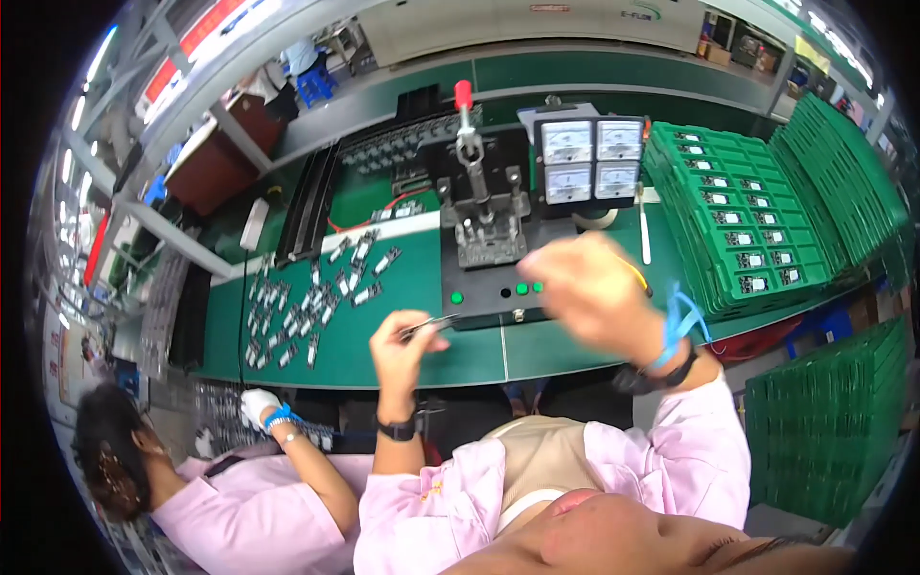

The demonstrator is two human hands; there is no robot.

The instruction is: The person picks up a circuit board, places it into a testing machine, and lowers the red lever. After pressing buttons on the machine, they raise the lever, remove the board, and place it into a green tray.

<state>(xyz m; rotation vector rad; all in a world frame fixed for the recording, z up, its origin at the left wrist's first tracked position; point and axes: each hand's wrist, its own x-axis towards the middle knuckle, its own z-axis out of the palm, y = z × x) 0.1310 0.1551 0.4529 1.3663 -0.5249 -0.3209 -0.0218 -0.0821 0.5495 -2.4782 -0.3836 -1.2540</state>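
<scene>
My left hand (398, 353) is closed on tweezers (429, 326), whose slim metal tips point right toward the front of a black test fixture. My right hand (596, 292), smeared by motion, is over the right side of that test fixture (479, 305); its fingertips are too blurred to tell if they hold anything. A toggle clamp (471, 144) with a red handle stands upright on the fixture, above a metal nest plate (492, 251). Green buttons (457, 299) sit on the front panel. Many small circuit boards (309, 309) lie scattered on the green bench left of the fixture.
Behind my right hand stands a box of analog meters (592, 158). Stacked green trays (824, 216) holding several boards fill the right; more trays (834, 422) stand below. A white stick-like tool (645, 230) lies beside them. At left, a co-worker's gloved hand (257, 407) is near the bench edge.
</scene>
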